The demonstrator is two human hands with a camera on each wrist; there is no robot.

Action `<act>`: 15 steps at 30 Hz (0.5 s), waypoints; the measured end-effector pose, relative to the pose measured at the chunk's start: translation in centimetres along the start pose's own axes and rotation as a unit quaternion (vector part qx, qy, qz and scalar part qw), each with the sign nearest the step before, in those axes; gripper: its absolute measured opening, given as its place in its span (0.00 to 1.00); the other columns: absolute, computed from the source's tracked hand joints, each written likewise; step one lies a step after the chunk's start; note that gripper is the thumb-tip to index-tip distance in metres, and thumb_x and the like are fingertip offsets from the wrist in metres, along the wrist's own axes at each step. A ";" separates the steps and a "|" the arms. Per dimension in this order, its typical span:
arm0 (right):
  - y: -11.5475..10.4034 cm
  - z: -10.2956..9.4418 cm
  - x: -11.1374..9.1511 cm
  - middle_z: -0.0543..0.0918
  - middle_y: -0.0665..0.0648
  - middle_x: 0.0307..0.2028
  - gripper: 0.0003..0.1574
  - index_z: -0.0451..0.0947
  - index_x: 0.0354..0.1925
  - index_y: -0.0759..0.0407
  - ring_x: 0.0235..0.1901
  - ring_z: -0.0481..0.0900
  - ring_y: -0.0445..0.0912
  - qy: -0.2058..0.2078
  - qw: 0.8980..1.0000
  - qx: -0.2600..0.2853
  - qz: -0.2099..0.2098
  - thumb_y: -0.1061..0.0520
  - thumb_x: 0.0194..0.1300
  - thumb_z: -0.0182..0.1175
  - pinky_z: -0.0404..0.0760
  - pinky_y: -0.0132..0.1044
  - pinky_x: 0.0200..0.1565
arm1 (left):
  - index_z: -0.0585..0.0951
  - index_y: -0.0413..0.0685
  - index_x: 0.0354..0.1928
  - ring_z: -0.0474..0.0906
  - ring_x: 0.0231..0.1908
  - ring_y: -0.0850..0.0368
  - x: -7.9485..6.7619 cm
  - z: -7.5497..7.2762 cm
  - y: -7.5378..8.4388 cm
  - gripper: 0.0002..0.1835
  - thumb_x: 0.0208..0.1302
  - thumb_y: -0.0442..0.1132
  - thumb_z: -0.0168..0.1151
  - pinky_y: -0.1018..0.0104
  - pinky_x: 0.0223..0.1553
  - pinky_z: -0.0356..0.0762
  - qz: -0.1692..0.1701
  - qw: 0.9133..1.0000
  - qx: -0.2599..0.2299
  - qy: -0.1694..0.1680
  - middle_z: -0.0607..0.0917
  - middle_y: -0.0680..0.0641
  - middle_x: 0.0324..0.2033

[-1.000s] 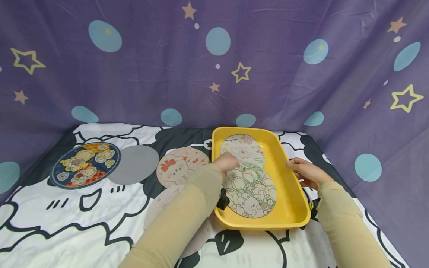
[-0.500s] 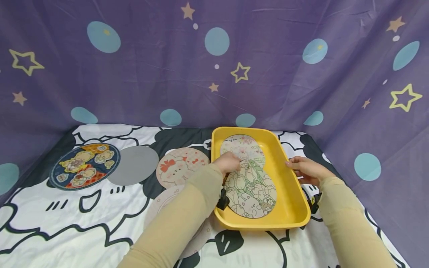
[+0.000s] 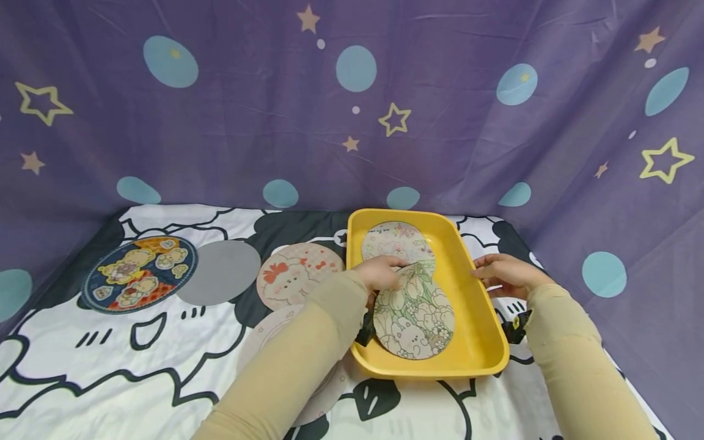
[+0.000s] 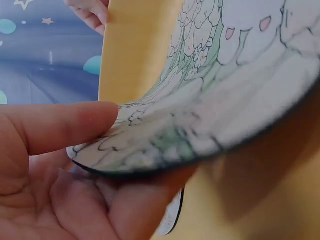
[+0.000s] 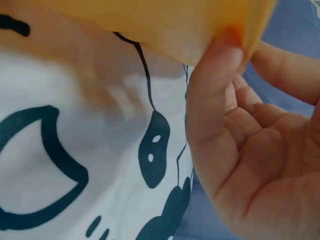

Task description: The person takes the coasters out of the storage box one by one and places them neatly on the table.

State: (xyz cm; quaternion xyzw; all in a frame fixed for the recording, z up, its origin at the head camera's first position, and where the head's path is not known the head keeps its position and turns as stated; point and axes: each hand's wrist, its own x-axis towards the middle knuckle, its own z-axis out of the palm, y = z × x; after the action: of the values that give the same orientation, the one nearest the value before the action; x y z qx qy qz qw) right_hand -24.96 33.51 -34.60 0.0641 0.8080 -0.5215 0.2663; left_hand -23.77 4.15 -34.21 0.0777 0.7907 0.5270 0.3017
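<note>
My left hand (image 3: 379, 273) pinches the edge of a round mat (image 3: 415, 321) with green flower and animal drawings, inside the yellow tray (image 3: 481, 336). In the left wrist view the thumb lies on the printed face of that mat (image 4: 200, 115), fingers underneath, and its held edge is lifted and bent. Another round mat (image 3: 393, 238) with pink flowers lies at the tray's far end, partly covered. My right hand (image 3: 508, 273) holds the tray's right rim; in the right wrist view the fingers pinch the yellow wall (image 5: 220, 30).
Left of the tray lie a blue picnic-print round mat (image 3: 140, 275), a plain grey disc (image 3: 222, 273) and a pink puppy-print one (image 3: 299, 275). A pale pink round mat (image 3: 321, 400) is partly hidden under the left arm. Behind hangs a purple curtain (image 3: 247, 110).
The left hand has moved slightly right and toward me, lifting and bending the flowered mat's far-left edge. The right hand keeps hold of the rim, shifted slightly toward me.
</note>
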 end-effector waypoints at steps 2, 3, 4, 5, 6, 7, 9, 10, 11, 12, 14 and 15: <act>-0.1 0.0 -0.1 0.83 0.50 0.35 0.21 0.66 0.56 0.67 0.32 0.82 0.41 0.001 1.000 -0.009 0.000 0.57 0.71 0.57 0.87 0.37 0.41 | 0.70 0.53 0.71 0.80 0.39 0.50 -0.1 0.0 0.1 0.35 0.61 0.21 0.53 0.60 0.35 0.83 -0.001 1.000 0.004 0.003 0.75 0.41 0.60; -0.2 0.0 -0.1 0.83 0.50 0.35 0.21 0.66 0.56 0.68 0.32 0.82 0.41 0.002 1.000 -0.016 -0.001 0.58 0.71 0.57 0.87 0.37 0.41 | 0.70 0.53 0.71 0.80 0.38 0.51 -0.1 0.1 0.2 0.36 0.60 0.21 0.53 0.61 0.32 0.82 0.002 1.000 0.009 0.006 0.75 0.41 0.59; -0.4 0.0 -0.1 0.83 0.50 0.34 0.21 0.67 0.56 0.68 0.32 0.82 0.41 0.004 1.000 -0.024 -0.001 0.58 0.71 0.57 0.87 0.37 0.41 | 0.71 0.52 0.71 0.79 0.36 0.53 -0.2 0.1 0.2 0.37 0.59 0.19 0.52 0.63 0.31 0.82 0.007 1.000 0.008 0.008 0.76 0.41 0.58; -0.5 0.0 -0.2 0.83 0.50 0.34 0.20 0.67 0.56 0.68 0.31 0.81 0.41 0.006 0.999 -0.032 -0.002 0.58 0.71 0.57 0.87 0.37 0.42 | 0.70 0.52 0.71 0.79 0.35 0.53 -0.2 0.0 0.3 0.38 0.58 0.18 0.51 0.63 0.31 0.82 0.011 1.000 0.001 0.007 0.76 0.40 0.57; -0.6 0.1 -0.2 0.83 0.50 0.34 0.20 0.68 0.55 0.68 0.31 0.81 0.41 0.008 0.999 -0.040 -0.002 0.58 0.71 0.56 0.87 0.38 0.41 | 0.70 0.51 0.71 0.78 0.34 0.54 -0.2 0.0 0.3 0.39 0.57 0.18 0.51 0.63 0.31 0.82 0.016 1.000 -0.005 0.008 0.77 0.40 0.57; -0.7 0.1 -0.2 0.82 0.50 0.33 0.19 0.68 0.55 0.68 0.31 0.80 0.41 0.011 0.999 -0.046 -0.001 0.58 0.71 0.57 0.87 0.38 0.41 | 0.70 0.50 0.71 0.78 0.33 0.54 -0.2 0.0 0.3 0.39 0.57 0.17 0.50 0.63 0.31 0.83 0.019 1.000 -0.017 0.006 0.77 0.39 0.56; -0.8 0.2 -0.2 0.82 0.50 0.33 0.19 0.68 0.54 0.68 0.32 0.80 0.41 0.015 0.998 -0.055 0.000 0.59 0.70 0.57 0.87 0.38 0.41 | 0.70 0.49 0.70 0.79 0.33 0.54 -0.3 -0.1 0.4 0.39 0.56 0.15 0.48 0.62 0.35 0.85 0.027 0.998 -0.055 -0.002 0.78 0.40 0.55; -0.9 0.3 -0.2 0.82 0.50 0.33 0.19 0.68 0.54 0.68 0.32 0.80 0.41 0.017 0.998 -0.057 0.001 0.59 0.70 0.57 0.87 0.38 0.41 | 0.70 0.48 0.70 0.79 0.33 0.54 -0.3 -0.1 0.4 0.39 0.56 0.15 0.48 0.61 0.36 0.86 0.031 0.997 -0.071 -0.006 0.78 0.40 0.55; -0.9 0.3 -0.2 0.82 0.50 0.34 0.19 0.68 0.54 0.68 0.32 0.80 0.42 0.019 0.998 -0.058 0.002 0.59 0.70 0.57 0.87 0.38 0.41 | 0.70 0.49 0.70 0.79 0.32 0.54 -0.4 -0.2 0.5 0.39 0.56 0.15 0.48 0.60 0.37 0.86 0.032 0.996 -0.085 -0.009 0.78 0.41 0.53; -0.9 0.3 -0.2 0.82 0.50 0.34 0.19 0.68 0.54 0.68 0.33 0.80 0.42 0.022 0.998 -0.057 0.003 0.59 0.70 0.57 0.87 0.38 0.41 | 0.71 0.50 0.70 0.80 0.33 0.54 -0.5 -0.2 0.6 0.39 0.56 0.14 0.48 0.58 0.39 0.86 0.032 0.994 -0.100 -0.012 0.79 0.42 0.51; -0.9 0.4 -0.2 0.82 0.50 0.34 0.19 0.68 0.55 0.68 0.33 0.81 0.42 0.027 0.998 -0.055 0.004 0.59 0.70 0.57 0.87 0.39 0.41 | 0.72 0.52 0.69 0.81 0.33 0.53 -0.8 -0.3 0.7 0.39 0.57 0.14 0.49 0.55 0.39 0.87 0.035 0.992 -0.118 -0.014 0.80 0.44 0.48; -0.9 0.5 -0.2 0.82 0.50 0.34 0.20 0.68 0.55 0.68 0.33 0.81 0.42 0.030 0.998 -0.055 0.005 0.59 0.70 0.57 0.87 0.39 0.40 | 0.72 0.53 0.69 0.82 0.33 0.52 -0.9 -0.4 0.8 0.39 0.58 0.15 0.49 0.53 0.39 0.87 0.035 0.992 -0.122 -0.016 0.80 0.43 0.44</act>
State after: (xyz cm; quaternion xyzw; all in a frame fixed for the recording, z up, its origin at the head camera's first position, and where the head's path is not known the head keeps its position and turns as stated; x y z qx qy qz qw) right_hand -24.94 32.75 -33.92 0.0689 0.8428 -0.4727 0.2481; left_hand -23.41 3.74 -33.07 0.0758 0.7122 0.6287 0.3029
